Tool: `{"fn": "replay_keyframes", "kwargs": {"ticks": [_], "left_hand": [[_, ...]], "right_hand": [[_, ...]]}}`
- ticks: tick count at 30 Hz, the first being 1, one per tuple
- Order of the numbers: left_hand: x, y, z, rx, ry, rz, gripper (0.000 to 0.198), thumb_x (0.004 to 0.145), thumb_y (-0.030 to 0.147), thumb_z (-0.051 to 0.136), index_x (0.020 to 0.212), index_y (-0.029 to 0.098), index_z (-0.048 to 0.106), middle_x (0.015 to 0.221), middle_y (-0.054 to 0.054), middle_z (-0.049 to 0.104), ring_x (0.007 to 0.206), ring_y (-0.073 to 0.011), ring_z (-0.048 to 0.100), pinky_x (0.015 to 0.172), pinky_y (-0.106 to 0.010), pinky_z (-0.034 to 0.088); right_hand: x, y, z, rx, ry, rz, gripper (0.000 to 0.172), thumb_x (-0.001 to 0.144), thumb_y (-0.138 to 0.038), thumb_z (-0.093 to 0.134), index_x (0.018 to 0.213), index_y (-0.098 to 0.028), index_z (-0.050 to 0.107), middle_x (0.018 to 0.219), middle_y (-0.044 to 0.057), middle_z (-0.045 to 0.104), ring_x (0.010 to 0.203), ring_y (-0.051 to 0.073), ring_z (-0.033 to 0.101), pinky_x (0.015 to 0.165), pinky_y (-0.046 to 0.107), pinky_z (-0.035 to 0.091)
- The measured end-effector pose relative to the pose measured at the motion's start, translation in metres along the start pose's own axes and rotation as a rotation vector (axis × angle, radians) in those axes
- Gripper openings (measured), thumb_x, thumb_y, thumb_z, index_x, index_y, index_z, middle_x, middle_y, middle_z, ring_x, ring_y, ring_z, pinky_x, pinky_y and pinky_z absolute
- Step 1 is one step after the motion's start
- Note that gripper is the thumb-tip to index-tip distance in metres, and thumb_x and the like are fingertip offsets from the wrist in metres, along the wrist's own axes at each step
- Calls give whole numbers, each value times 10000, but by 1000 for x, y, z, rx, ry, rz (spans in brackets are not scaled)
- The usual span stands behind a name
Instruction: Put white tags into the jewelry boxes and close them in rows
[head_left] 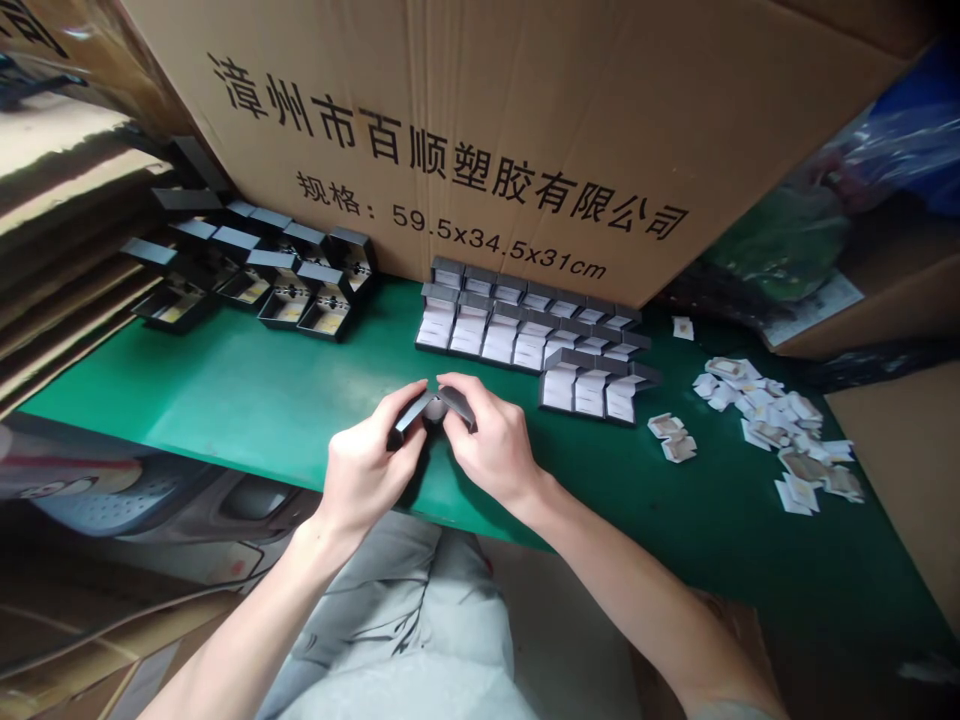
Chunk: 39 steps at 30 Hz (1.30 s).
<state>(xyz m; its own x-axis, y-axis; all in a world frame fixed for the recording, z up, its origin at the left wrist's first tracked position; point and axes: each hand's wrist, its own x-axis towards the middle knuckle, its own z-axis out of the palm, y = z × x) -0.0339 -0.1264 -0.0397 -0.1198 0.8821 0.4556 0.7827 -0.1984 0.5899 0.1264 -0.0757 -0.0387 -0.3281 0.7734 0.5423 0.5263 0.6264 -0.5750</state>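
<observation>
Both my hands hold one small dark grey hinged box [433, 408] just above the near edge of the green table [247, 390]. My left hand [369, 462] grips its left half, fingers curled around it. My right hand [489, 440] pinches the right half from above. The box looks partly opened into a shallow V; its inside is hidden by my fingers.
Rows of open grey boxes with white inserts [525, 335] stand just beyond my hands. More open dark boxes [262, 275] sit at the far left. Loose white card inserts [772, 420] lie scattered on the right. A big printed carton [487, 120] walls the back.
</observation>
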Motion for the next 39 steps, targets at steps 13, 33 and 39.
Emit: {"fn": "replay_keyframes", "kwargs": {"ticks": [13, 33, 39], "left_hand": [[0, 3, -1, 56, 54, 10, 254, 953, 231, 558, 1170, 217, 689, 1047, -17, 806, 818, -166, 778, 782, -219, 580], [1, 0, -1, 25, 13, 44, 287, 950, 222, 571, 1216, 201, 676, 1106, -27, 800, 877, -174, 786, 816, -219, 589], [-1, -1, -1, 27, 11, 47, 309, 942, 216, 593, 1242, 208, 662, 1140, -26, 793, 901, -174, 783, 827, -217, 589]], "right_hand": [[-2, 3, 7, -86, 35, -175, 256, 958, -147, 500, 1128, -186, 689, 1134, 70, 783, 1007, 185, 765, 938, 284, 615], [-2, 3, 5, -119, 50, -176, 270, 954, -150, 509, 1117, -208, 716, 1113, 45, 790, 986, 179, 773, 917, 281, 628], [-2, 3, 5, -84, 39, -163, 276, 937, -134, 526, 1128, -202, 714, 1156, 57, 781, 1035, 182, 765, 975, 294, 614]]}}
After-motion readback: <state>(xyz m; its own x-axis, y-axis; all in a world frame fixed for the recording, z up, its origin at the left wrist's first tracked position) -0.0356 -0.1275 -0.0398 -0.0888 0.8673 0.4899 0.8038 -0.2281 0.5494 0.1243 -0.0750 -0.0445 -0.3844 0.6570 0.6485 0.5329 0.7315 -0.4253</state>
